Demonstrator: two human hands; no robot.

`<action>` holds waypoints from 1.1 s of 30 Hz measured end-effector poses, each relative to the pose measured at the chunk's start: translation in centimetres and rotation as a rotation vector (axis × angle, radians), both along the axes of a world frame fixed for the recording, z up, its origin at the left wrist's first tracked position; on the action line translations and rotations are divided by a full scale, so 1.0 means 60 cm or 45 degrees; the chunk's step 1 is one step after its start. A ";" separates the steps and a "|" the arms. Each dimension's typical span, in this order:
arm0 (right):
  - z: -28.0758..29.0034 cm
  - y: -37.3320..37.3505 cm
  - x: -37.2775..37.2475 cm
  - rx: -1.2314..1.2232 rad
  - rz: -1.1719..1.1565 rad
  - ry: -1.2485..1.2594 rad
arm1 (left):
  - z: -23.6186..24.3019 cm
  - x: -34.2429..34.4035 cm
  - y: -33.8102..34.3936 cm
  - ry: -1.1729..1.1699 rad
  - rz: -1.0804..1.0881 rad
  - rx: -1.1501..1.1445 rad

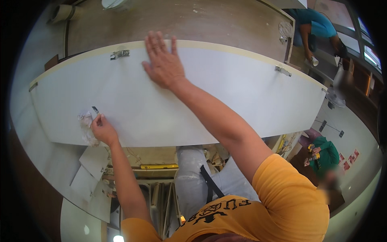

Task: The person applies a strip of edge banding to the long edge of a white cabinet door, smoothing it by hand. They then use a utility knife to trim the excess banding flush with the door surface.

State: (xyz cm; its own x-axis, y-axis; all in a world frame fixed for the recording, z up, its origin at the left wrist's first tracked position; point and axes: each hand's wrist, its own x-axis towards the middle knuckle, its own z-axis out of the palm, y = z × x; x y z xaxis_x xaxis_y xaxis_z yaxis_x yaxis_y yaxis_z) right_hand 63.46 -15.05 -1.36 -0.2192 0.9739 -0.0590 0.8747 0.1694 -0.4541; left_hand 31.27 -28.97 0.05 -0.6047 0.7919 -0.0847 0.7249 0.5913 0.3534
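Note:
A long white panel [193,101] with a pale yellow edge lies across in front of me. My right hand [163,62] rests on it with fingers spread, the fingertips at the far edge. Lower on the left, my left hand [104,130] is closed in a pinch on a small dark flat strip [95,109]; its exact kind is unclear. Beside that hand lies a crumpled whitish cloth or plastic sheet [85,119]. Small metal fittings, one a hinge-like piece [119,54] left of my right hand and another [283,71] at right, sit along the far edge.
Beyond the panel is a brown board surface [193,22]. A yellow spirit level [159,166] lies below the near edge, by my legs. At far right, one person [320,24] holds a white cylinder; another in green [324,155] holds a yellow power drill [313,152].

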 end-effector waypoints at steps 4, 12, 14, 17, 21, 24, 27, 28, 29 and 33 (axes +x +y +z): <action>0.006 -0.015 0.043 -0.014 0.069 0.004 | -0.008 -0.021 0.004 -0.425 0.265 0.082; 0.034 -0.102 0.287 -0.181 -0.013 -0.190 | 0.018 0.011 -0.014 -0.744 0.352 0.089; 0.041 -0.126 0.350 -0.193 -0.070 -0.260 | 0.026 0.053 -0.029 -0.845 0.323 0.121; 0.041 -0.162 0.426 -0.201 -0.195 -0.322 | 0.045 0.145 -0.035 -0.862 0.252 0.078; 0.045 -0.213 0.486 -0.168 -0.429 -0.203 | 0.081 0.273 -0.055 -0.981 0.100 -0.016; 0.064 -0.247 0.495 -0.213 -0.494 0.027 | 0.120 0.372 -0.115 -1.124 0.000 -0.109; 0.119 -0.359 0.485 -0.321 -0.631 0.388 | 0.136 0.476 -0.180 -1.297 -0.095 -0.269; 0.153 -0.403 0.491 -0.440 -0.688 0.688 | 0.143 0.518 -0.200 -1.340 -0.129 -0.329; 0.173 -0.455 0.503 -0.536 -0.737 0.901 | 0.161 0.577 -0.217 -1.406 -0.162 -0.388; 0.199 -0.592 0.558 -0.556 -1.138 1.758 | 0.196 0.828 -0.251 -1.629 -0.390 -0.571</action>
State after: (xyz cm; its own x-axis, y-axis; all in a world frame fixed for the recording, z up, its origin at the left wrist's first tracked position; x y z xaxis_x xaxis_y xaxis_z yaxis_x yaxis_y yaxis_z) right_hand 96.93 -50.57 10.58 0.2338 0.7769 -0.5846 -0.4355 -0.4538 -0.7774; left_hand 80.94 -44.05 11.82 0.2759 0.6356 -0.7210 0.1647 0.7078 0.6870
